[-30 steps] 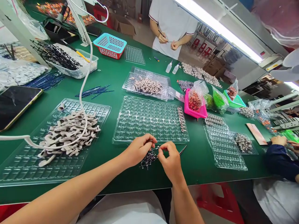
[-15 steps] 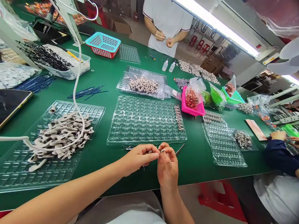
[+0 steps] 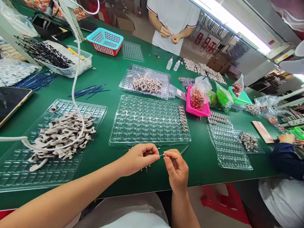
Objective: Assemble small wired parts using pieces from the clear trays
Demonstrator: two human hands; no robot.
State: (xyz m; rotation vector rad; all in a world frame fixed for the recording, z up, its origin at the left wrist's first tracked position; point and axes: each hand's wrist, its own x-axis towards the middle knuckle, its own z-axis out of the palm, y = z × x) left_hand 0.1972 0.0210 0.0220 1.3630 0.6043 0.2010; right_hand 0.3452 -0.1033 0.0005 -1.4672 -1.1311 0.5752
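Observation:
Just in front of the clear blister tray (image 3: 148, 142), my left hand (image 3: 136, 161) and my right hand (image 3: 178, 171) face each other in pinches. A small thin dark strip (image 3: 162, 155) spans the gap between their fingertips, gripped at both ends; its exact kind is too small to make out. Inside the curled fingers of my left hand shows a small grey hollow shell (image 3: 150, 152), partly covered. Small dark parts (image 3: 146, 167) lie on the table beneath that hand. Pointed tweezers (image 3: 184, 150) rest beyond my right hand. A row of grey shells (image 3: 182, 118) fills the tray's right end.
Left, grey shells (image 3: 64, 134) are heaped on another tray, crossed by a white cable (image 3: 78, 76). Behind stand a pile of beige shells (image 3: 147, 83), a blue-and-red basket (image 3: 104, 39) and a pink basket (image 3: 198, 111). Co-workers sit right (image 3: 286, 158) and stand opposite (image 3: 174, 19).
My right hand has moved right and turned, away from my left fingertips, so the dark strip now shows between them. The view has shifted slightly.

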